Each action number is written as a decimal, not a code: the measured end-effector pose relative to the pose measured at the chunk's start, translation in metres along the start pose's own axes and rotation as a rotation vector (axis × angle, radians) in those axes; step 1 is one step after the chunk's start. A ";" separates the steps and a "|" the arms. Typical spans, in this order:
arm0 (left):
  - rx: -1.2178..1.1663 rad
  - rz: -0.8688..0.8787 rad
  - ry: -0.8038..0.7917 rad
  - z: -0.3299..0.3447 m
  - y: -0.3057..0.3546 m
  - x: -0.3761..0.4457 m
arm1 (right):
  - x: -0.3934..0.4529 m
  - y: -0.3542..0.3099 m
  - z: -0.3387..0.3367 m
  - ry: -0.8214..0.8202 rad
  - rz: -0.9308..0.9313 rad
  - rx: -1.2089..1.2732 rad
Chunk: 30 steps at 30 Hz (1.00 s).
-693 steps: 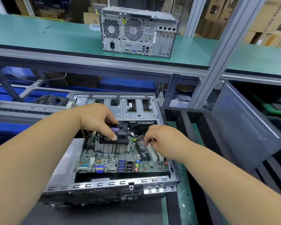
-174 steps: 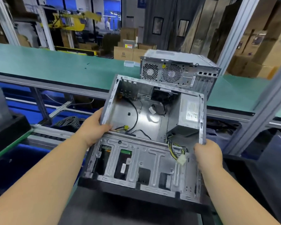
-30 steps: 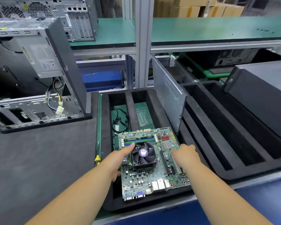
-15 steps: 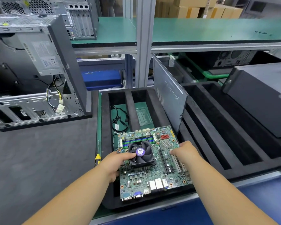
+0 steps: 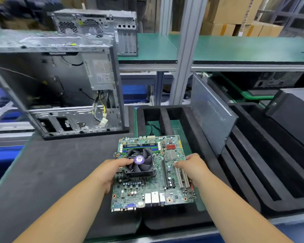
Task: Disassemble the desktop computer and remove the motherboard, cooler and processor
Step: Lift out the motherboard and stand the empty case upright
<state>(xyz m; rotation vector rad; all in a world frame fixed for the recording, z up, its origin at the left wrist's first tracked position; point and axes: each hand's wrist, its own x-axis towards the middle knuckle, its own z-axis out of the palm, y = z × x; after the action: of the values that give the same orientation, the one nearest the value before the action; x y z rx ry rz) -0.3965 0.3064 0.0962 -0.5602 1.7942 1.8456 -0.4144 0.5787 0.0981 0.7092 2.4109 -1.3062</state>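
Gripping the motherboard by its two side edges, both hands hold it over the seam between the dark tabletop and the black foam tray. Left hand: fingers curled round the left edge, thumb lying against the black cooler fan with its purple hub label. Right hand: fingers curled over the right edge beside the expansion slots. Rear I/O ports face the viewer; memory slots lie at the far edge. Farther left, the emptied computer case stands open on the tabletop, loose power cables hanging inside. A grey side panel leans in the tray. On the green shelf behind stands a second computer tower.
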 end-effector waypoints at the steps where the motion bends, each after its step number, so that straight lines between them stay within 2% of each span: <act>1: -0.009 -0.003 0.016 -0.013 0.000 -0.002 | -0.003 -0.008 0.011 -0.005 -0.016 -0.008; 15: -0.175 -0.049 0.270 -0.192 -0.021 -0.024 | -0.040 -0.090 0.173 -0.098 -0.150 -0.273; 18: -0.143 -0.065 0.314 -0.219 -0.027 -0.021 | -0.042 -0.097 0.201 -0.106 -0.163 -0.330; 23: -0.058 -0.045 0.330 -0.246 -0.031 -0.011 | -0.038 -0.103 0.229 -0.118 -0.151 -0.437; 30: 0.029 -0.047 0.337 -0.247 -0.032 0.002 | -0.034 -0.104 0.232 -0.088 -0.190 -0.589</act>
<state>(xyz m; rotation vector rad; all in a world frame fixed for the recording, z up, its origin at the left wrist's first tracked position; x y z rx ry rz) -0.3915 0.0603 0.0578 -0.9409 1.9952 1.7711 -0.4366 0.3255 0.0617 0.2560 2.6350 -0.5975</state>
